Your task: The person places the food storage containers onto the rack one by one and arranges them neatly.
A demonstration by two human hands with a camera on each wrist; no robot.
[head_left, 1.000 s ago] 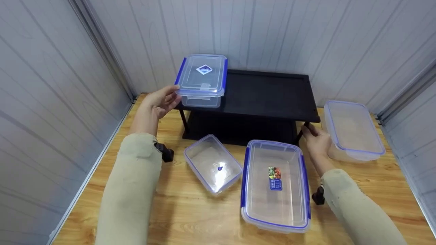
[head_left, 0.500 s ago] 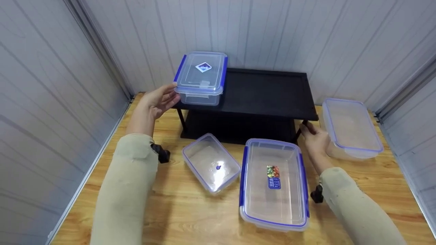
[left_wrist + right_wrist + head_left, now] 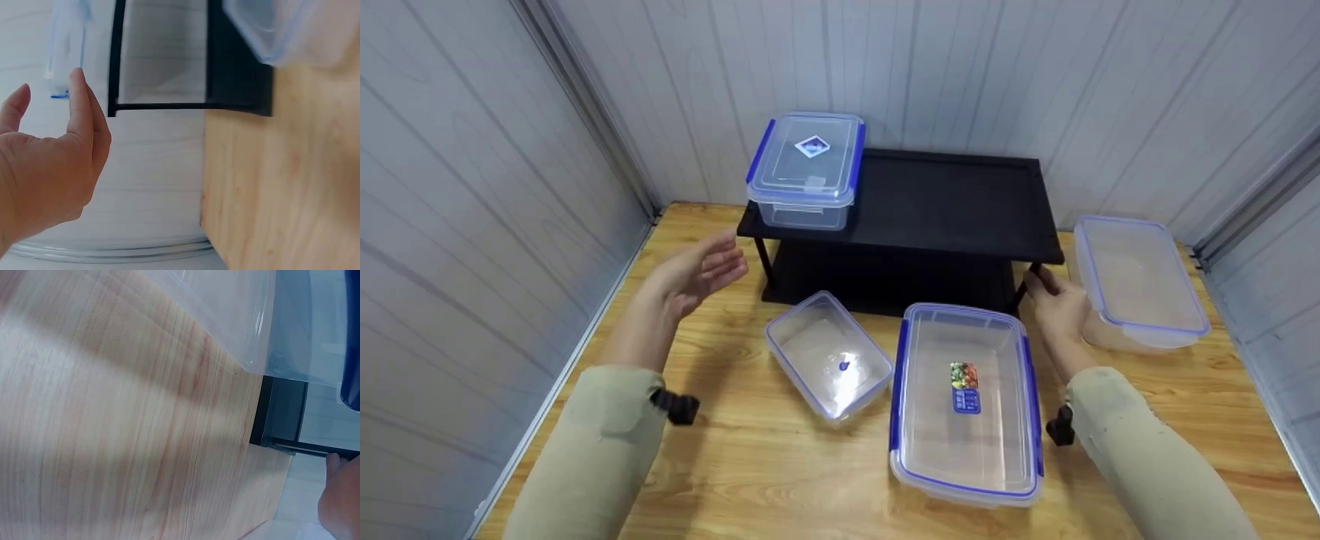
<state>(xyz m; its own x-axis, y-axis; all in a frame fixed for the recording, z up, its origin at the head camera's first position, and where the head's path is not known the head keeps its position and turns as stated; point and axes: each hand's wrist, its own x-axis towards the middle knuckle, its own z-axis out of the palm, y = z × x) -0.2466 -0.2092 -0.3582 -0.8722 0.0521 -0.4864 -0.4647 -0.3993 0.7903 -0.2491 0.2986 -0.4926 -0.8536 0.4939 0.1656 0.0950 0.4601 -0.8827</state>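
A lidded clear storage box [image 3: 806,169] with blue side clips and a diamond label stands on the left end of a black two-tier shelf rack's top [image 3: 952,206]. My left hand [image 3: 690,274] is off the box, in the air left of the rack; its fingers are extended and hold nothing, as the left wrist view also shows of the hand [image 3: 50,174]. My right hand [image 3: 1059,306] grips the rack's front right leg [image 3: 1020,292]. In the right wrist view, part of that hand [image 3: 342,495] is visible at the leg [image 3: 304,447]; most fingers are hidden.
On the wooden table [image 3: 780,480], a small clear box [image 3: 817,345] lies at an angle before the rack. Beside it is a large blue-clipped box [image 3: 997,442] with a fruit-pictured label. Another clear box [image 3: 1144,281] stands right of the rack. Panelled walls enclose three sides.
My left hand has let go of the storage box's left front corner and moved down and left. The box stays on the rack's top. My right hand keeps its hold on the leg.
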